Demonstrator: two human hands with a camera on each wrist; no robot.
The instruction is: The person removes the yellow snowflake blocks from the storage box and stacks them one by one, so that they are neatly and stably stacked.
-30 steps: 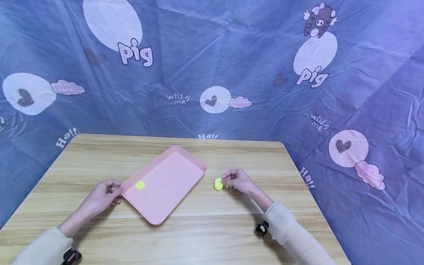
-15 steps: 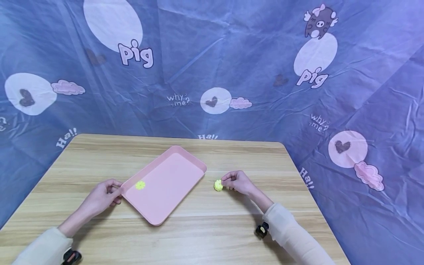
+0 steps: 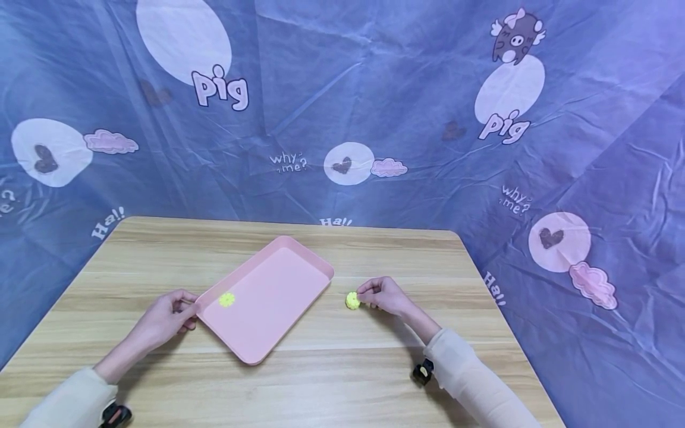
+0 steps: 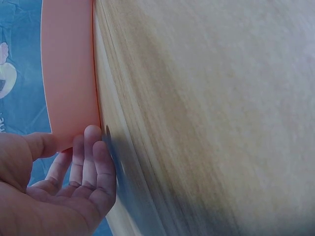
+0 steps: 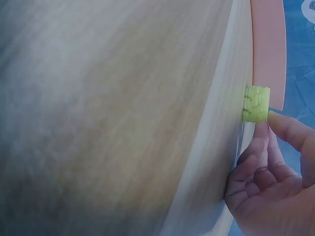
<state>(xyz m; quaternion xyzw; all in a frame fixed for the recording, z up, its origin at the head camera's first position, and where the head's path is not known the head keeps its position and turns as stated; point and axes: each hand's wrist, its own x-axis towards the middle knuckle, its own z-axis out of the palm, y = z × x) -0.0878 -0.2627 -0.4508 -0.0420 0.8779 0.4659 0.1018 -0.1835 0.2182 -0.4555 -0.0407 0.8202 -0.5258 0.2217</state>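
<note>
My left hand [image 3: 166,318] pinches the near-left corner of a shallow pink tray [image 3: 273,297], thumb at the rim and fingers beneath, as the left wrist view [image 4: 69,182] also shows. Inside the tray, by its left wall, lies a yellow-green flower-shaped piece [image 3: 227,299]. To the right of the tray, my right hand [image 3: 386,295] pinches a small stack of yellow-green flower-shaped pieces [image 3: 352,301] at its edge, low on the table. Layered, notched sides of this stack [image 5: 257,104] appear in the right wrist view, with the thumb at its top rim.
The wood-grain table [image 3: 332,386] carries both the tray and the stack. A blue printed cloth [image 3: 299,113] hangs behind it and along the sides. Each wrist wears a black device [image 3: 423,371].
My right hand has come down slightly, and the top of the flower stack looks lower and flatter than a second ago. The left hand and the tray stay put.
</note>
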